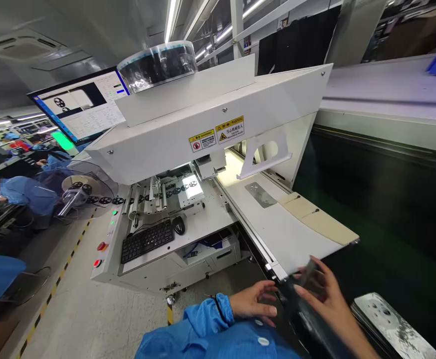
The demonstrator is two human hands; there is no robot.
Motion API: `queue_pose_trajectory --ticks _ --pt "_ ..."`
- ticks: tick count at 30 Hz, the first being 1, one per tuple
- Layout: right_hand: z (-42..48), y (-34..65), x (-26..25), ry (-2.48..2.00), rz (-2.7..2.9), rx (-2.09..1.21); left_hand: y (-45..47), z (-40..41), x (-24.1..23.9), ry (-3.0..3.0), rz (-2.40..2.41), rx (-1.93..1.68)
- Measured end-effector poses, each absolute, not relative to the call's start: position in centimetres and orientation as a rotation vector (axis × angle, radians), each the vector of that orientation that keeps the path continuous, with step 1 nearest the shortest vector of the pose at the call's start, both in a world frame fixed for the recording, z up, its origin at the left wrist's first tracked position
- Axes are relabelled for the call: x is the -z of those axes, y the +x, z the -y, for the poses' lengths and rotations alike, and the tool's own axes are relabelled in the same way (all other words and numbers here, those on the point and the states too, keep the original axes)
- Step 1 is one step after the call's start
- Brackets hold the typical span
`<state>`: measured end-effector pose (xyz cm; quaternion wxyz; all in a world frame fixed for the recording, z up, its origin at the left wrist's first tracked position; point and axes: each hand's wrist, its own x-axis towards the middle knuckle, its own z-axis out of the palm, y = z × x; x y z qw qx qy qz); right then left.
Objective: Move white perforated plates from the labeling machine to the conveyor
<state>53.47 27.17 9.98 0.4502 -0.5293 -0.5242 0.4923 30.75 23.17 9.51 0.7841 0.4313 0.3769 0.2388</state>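
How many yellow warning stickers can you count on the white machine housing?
2. Both sit side by side on the sloping front of the white housing: the left sticker and the right sticker, above the lit work area. Others may be hidden on faces out of view.

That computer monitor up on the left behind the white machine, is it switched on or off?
On. The monitor glows with a software window: a dark image of round parts on its left and pale panels of text beside it.

Bright blue smock sleeve [203, 324] — gathered elastic cuff, white snap buttons [263, 341].
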Motion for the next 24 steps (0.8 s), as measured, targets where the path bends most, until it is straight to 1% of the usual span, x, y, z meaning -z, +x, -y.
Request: queue_pose_trajectory --ticks 4,7,10,16,18,21,24 --pt "-25.7 48.6 -10.4 -1.181 1.406 -1.234 31.1 -23.2 -9.9 0.867 -0.783 -0.505" --pt "-25.0 47.8 -10.3 -1.175 1.518 -1.188 31.0 -23.2 -10.4 0.876 -0.854 -0.474" --pt "-24.5 47.6 -10.2 -1.187 1.5 -1.159 30.9 -23.2 -10.7 0.909 -0.875 -0.485" --pt "-23.3 46.6 -9.7 -1.14 1.403 -1.225 30.9 -23.6 -9.8 1.264 -0.948 -0.66" --pt "-23.2 47.0 -9.5 -1.132 1.396 -1.188 30.9 -23.9 -9.7 1.29 -0.877 -0.613" --pt "-24.1 49.9 -9.0 -1.266 1.401 -0.904 30.4 -24.3 -9.5 1.252 -0.867 -0.39" --pt "-25.1 56.4 -7.6 -1.517 1.45 -0.431 28.7 -23.9 -7.4 1.274 -0.917 -0.355"
